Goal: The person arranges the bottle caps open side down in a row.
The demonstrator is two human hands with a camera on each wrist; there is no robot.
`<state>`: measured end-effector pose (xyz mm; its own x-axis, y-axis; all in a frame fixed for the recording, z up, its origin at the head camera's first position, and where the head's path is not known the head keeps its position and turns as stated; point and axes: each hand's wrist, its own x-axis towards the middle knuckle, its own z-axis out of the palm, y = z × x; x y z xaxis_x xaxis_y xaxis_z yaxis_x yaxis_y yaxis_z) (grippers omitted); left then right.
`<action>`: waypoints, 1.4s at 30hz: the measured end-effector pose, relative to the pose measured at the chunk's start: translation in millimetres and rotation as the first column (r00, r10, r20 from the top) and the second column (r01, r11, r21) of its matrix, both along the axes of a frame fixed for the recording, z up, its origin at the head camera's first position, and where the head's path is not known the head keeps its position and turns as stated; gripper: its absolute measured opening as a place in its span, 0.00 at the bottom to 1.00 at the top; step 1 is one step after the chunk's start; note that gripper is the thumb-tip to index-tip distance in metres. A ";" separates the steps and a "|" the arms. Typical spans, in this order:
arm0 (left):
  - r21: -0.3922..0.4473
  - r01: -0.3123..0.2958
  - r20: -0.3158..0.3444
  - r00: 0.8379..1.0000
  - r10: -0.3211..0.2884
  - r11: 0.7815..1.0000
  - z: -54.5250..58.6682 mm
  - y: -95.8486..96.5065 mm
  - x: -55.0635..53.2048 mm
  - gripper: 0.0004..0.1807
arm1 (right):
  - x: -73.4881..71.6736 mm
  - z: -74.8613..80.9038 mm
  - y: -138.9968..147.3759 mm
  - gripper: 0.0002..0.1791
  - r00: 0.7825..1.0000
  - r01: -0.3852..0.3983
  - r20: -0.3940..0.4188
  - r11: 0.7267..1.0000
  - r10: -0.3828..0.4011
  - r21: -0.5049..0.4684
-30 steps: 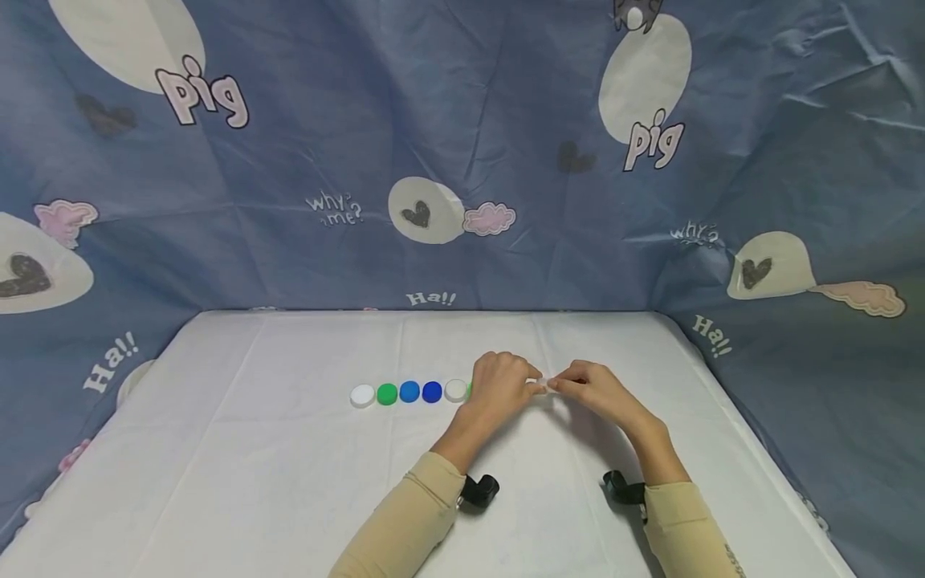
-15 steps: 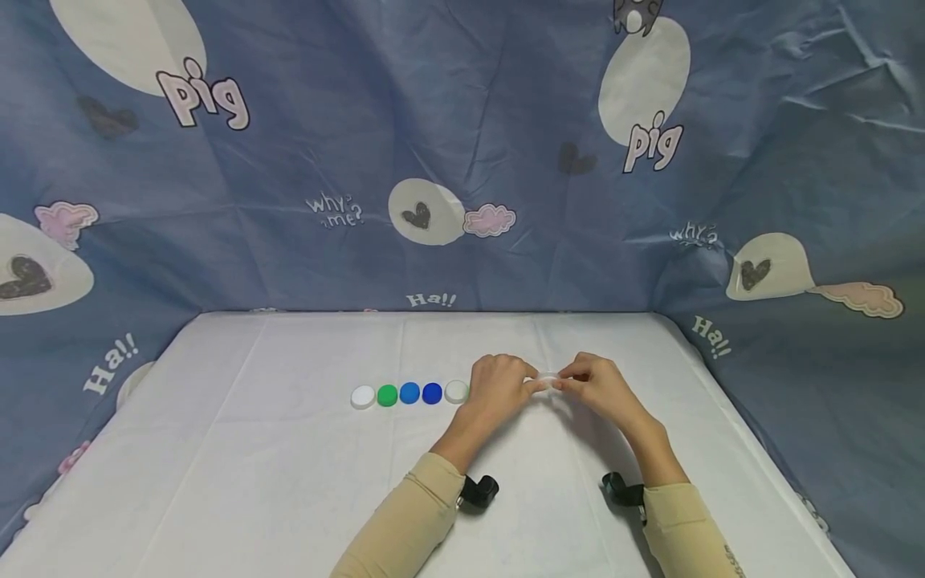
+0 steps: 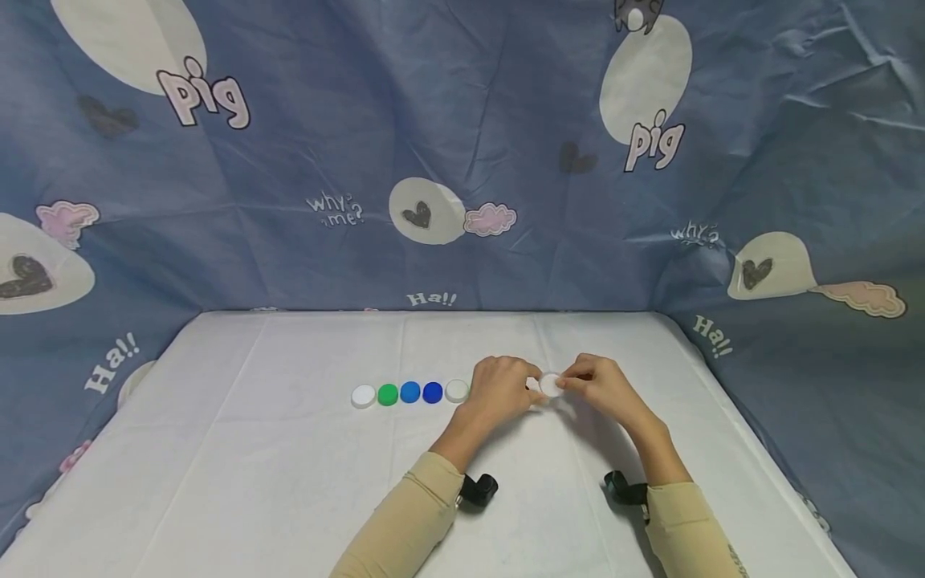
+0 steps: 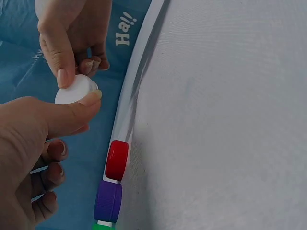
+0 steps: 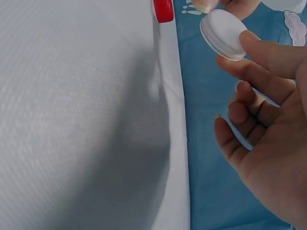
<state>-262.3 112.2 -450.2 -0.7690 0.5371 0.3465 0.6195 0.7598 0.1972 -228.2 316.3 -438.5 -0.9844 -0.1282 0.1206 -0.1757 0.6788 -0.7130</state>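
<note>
Both hands hold one white bottle cap [image 3: 550, 384] above the white table. My left hand [image 3: 500, 385] pinches its left edge between thumb and fingers. From the other side my right hand [image 3: 596, 385] grips it with thumb and forefinger, the remaining fingers loosely curled in the right wrist view. There the cap's smooth top and ridged side show. Just below the held cap in the left wrist view stand a red cap [image 4: 117, 160] and a purple cap [image 4: 108, 201], mostly hidden behind my left hand in the head view.
A row of caps runs leftward on the table [image 3: 289, 482]: white [image 3: 457, 391], dark blue [image 3: 433, 392], light blue [image 3: 410, 392], green [image 3: 388, 394] and another white cap [image 3: 363, 395]. A blue printed cloth [image 3: 325, 257] hangs behind and at the sides.
The white cap between the hands has turned from nearly edge-on to showing its round face. The right fingers have shifted slightly on it; the row of caps stays put.
</note>
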 end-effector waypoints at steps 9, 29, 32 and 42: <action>0.026 0.037 -0.044 0.998 -0.036 0.999 1.6 0.7 -0.2 0.25 | 1.9 2.8 3.2 0.10 0.997 0.016 0.072 1.000 -0.015 -0.005; 0.070 0.021 -0.025 0.999 -0.019 0.997 0.2 -0.7 -1.8 0.21 | 1.6 4.5 10.6 0.19 0.996 -0.059 0.061 0.998 0.058 0.009; 0.074 0.014 -0.016 1.000 -0.013 0.997 0.3 -0.8 -1.5 0.21 | 1.4 4.9 10.3 0.19 0.996 -0.073 0.047 0.997 0.073 0.001; 0.049 -0.013 0.015 1.000 0.013 0.999 1.3 0.6 -0.6 0.22 | 2.8 5.9 8.1 0.17 0.996 -0.083 0.016 0.997 0.083 0.002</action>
